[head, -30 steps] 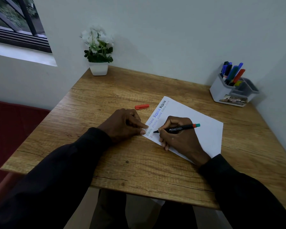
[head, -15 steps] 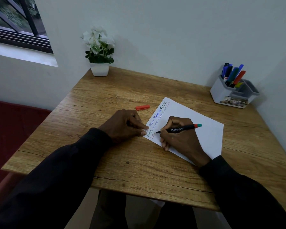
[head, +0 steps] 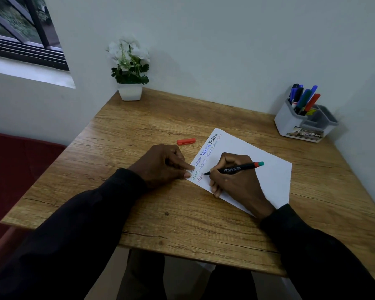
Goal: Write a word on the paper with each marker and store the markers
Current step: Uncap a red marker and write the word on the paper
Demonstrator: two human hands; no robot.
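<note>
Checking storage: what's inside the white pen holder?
Markers lean in the tall compartment of the pen holder: blue, green, red, dark. Its wall hides their lower ends; the grey side compartments' contents cannot be seen.

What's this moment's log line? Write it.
right hand: grips marker, tip on paper | left hand: presses paper edge | orange cap: on table

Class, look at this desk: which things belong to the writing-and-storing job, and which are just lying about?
Job in hand: paper, marker gripped by the right hand, left hand pressing the paper, red cap, marker holder.
Lying about: potted plant, window.
</note>
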